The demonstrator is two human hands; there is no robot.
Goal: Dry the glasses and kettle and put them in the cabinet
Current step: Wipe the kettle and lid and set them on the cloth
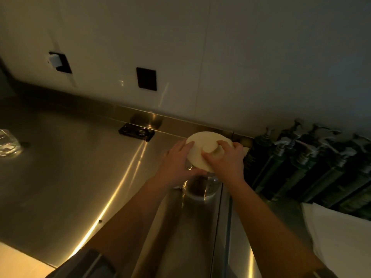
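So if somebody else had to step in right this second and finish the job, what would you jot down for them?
Left hand: steadies the clear glass kettle at its upper body, thumb curled round it, fingers touching the lid's edge.
Right hand: grips the knob of the round cream lid, which sits on the kettle.
The kettle stands on the steel counter. One clear drinking glass stands at the counter's far left edge. A white cloth lies at lower right.
Done: nothing stored yet, as far as shown.
Left: dry whatever is still wet, then put kettle and glass in the cabinet, which is out of view.
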